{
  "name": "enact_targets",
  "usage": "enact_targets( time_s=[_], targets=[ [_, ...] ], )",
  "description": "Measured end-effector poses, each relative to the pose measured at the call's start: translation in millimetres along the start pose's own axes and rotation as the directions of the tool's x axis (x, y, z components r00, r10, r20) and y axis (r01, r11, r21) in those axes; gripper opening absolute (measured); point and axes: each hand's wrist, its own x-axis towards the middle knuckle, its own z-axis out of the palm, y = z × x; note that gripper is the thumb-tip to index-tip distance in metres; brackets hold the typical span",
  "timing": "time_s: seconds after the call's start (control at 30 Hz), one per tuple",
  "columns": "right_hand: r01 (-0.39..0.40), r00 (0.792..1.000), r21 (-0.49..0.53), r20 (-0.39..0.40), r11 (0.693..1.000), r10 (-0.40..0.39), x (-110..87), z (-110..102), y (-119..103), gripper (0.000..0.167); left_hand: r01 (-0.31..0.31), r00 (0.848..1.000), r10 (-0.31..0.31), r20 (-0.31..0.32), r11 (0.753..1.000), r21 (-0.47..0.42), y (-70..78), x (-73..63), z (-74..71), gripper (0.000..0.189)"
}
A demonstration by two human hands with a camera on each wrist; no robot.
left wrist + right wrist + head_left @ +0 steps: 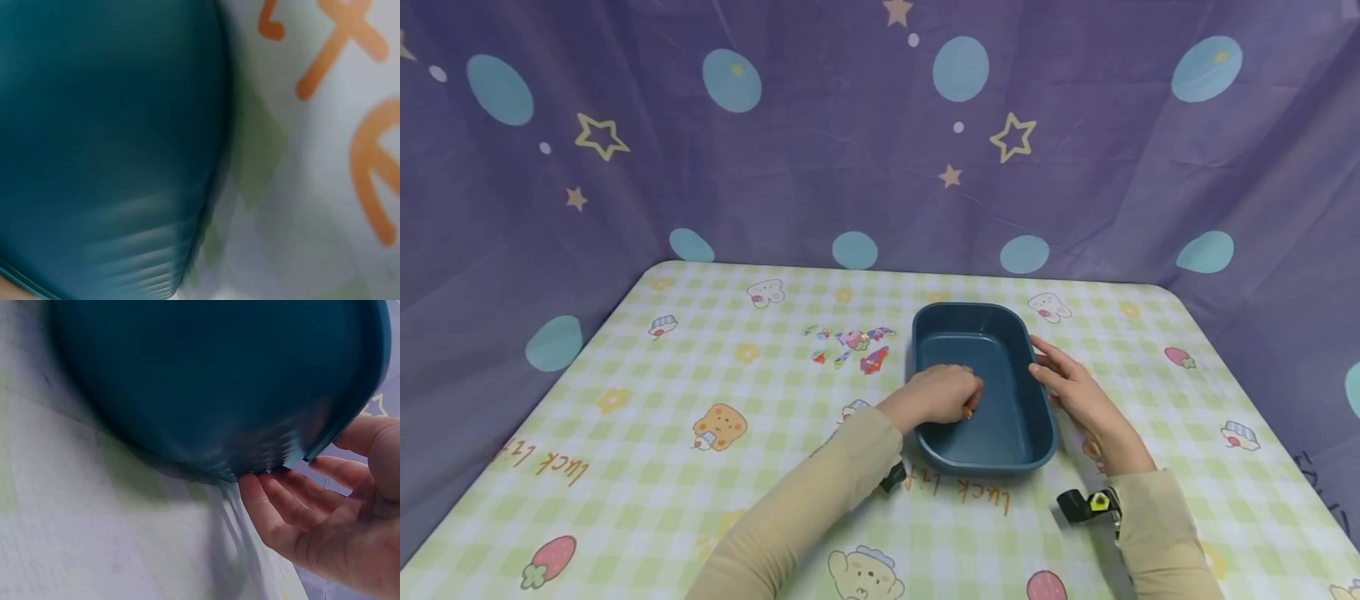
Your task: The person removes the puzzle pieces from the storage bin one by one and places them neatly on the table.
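A dark teal rectangular basin [977,461] with rounded corners stands on the table. My left hand [942,393] reaches over its left rim, fingers curled downward inside. A small orange thing [967,412] peeks out at those fingers; its kind is too small to tell. At the right side, my right hand [1078,398] holds the basin, thumb at the rim and fingers along the outer wall. The right wrist view shows these fingers [287,506] against the basin's ribbed side. Only the basin's outer wall [112,137] fills most of the left wrist view.
Several small, flat, colourful pieces [874,360] lie left of the basin, beyond the left forearm. A checked tablecloth [647,492] with printed cartoons covers the table. Behind it hangs a purple curtain [850,150]. Each wrist carries a small black camera mount [1075,506].
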Motion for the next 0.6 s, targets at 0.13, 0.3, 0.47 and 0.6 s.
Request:
enact_targets(
  time_s=[0.13, 0.3, 0.47, 0.6],
  targets=[
    [0.003, 1.000, 0.000, -0.001, 1.000, -0.003, 0.4, 0.1, 0.9, 0.064, 0.004, 1.000, -0.006, -0.015, 0.997, -0.074, -0.7, -0.8, 0.0, 0.013],
    [0.008, 1.000, 0.005, 0.004, 1.000, -0.008, 0.3, 0.2, 2.3, 0.064, -0.014, 0.995, -0.009, -0.097, 0.972, -0.235, -4.4, -0.2, 0.6, 0.011],
    [0.013, 1.000, 0.011, 0.006, 1.000, -0.013, -0.3, 0.3, 1.5, 0.064, -0.049, 0.976, -0.026, -0.216, 0.941, -0.334, -6.5, -1.7, -1.2, 0.009],
    [0.008, 1.000, 0.012, 0.004, 1.000, -0.008, -1.0, 0.0, 1.4, 0.064, -0.067, 0.957, -0.055, -0.285, 0.913, -0.402, -8.6, -6.7, -6.9, 0.004]
  ],
)
